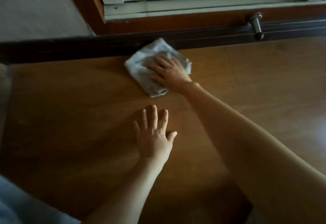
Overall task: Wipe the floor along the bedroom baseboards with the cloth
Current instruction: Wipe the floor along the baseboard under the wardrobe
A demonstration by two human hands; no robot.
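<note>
A folded grey-white cloth lies on the brown wooden floor, its far corner touching the dark baseboard. My right hand presses flat on top of the cloth, fingers spread and pointing left, holding it against the floor. Nearer to me, my left hand rests palm down on the bare floor with its fingers apart and nothing in it.
A metal door stopper sticks out from the baseboard at the upper right. Above it runs a wooden frame with a pale sliding-door track. A light wall fills the upper left. Light fabric shows at the bottom left.
</note>
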